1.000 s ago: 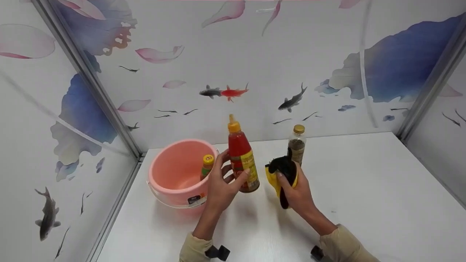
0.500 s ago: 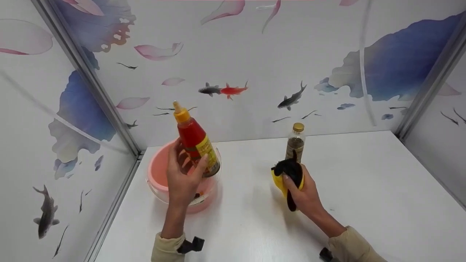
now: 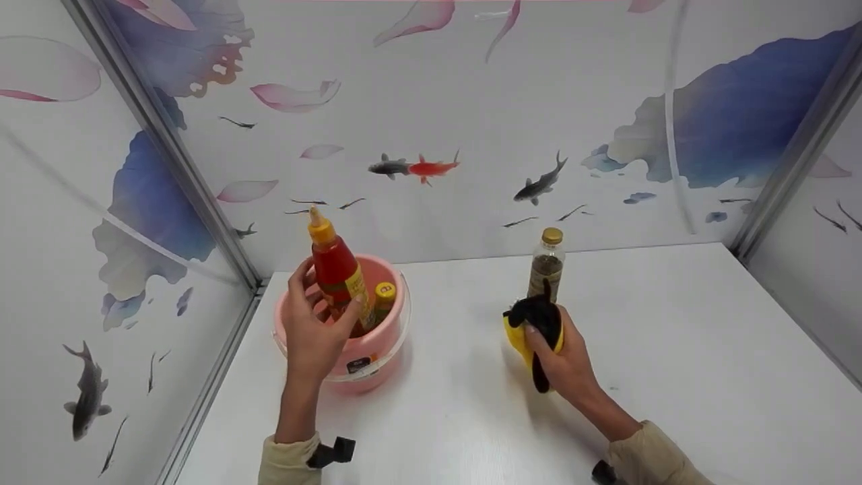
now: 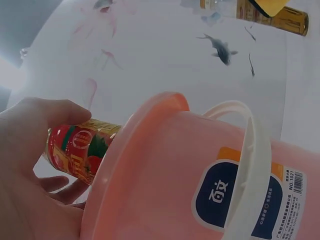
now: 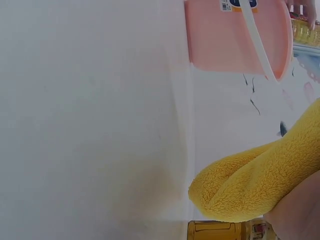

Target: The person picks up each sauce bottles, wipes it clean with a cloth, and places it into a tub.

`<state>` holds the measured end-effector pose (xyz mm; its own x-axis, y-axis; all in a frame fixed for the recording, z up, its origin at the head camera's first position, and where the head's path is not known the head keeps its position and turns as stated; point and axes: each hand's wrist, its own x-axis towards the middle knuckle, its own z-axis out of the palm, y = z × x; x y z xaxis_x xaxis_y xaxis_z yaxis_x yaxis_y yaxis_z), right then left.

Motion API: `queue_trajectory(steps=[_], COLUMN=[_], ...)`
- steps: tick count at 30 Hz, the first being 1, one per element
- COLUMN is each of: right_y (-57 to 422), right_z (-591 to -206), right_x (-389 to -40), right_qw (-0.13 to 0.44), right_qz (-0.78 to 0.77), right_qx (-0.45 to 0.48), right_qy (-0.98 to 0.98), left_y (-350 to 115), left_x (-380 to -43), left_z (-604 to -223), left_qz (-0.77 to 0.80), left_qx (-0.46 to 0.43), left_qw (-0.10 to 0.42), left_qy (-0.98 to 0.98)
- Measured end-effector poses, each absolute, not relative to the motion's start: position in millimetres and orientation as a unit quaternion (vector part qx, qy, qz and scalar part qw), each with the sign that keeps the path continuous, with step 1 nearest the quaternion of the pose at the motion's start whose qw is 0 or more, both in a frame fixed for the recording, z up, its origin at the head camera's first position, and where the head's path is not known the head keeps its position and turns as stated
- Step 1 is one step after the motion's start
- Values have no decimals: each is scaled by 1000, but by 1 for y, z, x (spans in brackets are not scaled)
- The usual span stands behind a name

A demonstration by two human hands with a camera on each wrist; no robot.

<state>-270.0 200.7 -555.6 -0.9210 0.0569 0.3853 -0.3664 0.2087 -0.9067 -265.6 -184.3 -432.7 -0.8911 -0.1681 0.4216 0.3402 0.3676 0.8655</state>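
My left hand [image 3: 311, 333] grips a ketchup bottle [image 3: 335, 269], red with a yellow nozzle cap. The bottle leans to the left, its lower part inside the mouth of the pink bucket [image 3: 367, 384]. Tomatoes show on the bottle's label [image 4: 80, 150] in the left wrist view, with the thumb across it beside the bucket's rim. Inside the bucket stands a yellow-capped bottle [image 3: 384, 296]. On the right, my right hand [image 3: 569, 353] holds a bunched cloth [image 3: 539, 320], black on one side and fuzzy yellow on the other, above the table.
Behind the cloth, a clear bottle [image 3: 546, 264] with a gold cap and dark label stands near the back of the white table [image 3: 673, 323]. The bucket's white handle [image 4: 250, 165] hangs down its near side. Printed wall panels [image 3: 471, 101] enclose the back and sides.
My left hand has carried the ketchup bottle leftward from beside the bucket to over its mouth, then lowered it in. My right hand, with the cloth, has shifted slightly right.
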Motion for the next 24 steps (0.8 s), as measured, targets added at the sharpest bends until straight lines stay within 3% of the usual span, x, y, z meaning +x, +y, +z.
queue_trajectory(steps=[5,24], right_y=[201,202], right_z=[-556,-558], right_x=[-269,-269], right_qw=[165,170], right_qz=[622,617], right_qx=[101,97], right_qy=[-759,-762], left_y=[-182,-176], left_x=[-266,-268], left_z=[-435,-435], left_qz=[-518,-448], left_qx=[-45,-44], left_qw=[201,185], left_qy=[-830,-874])
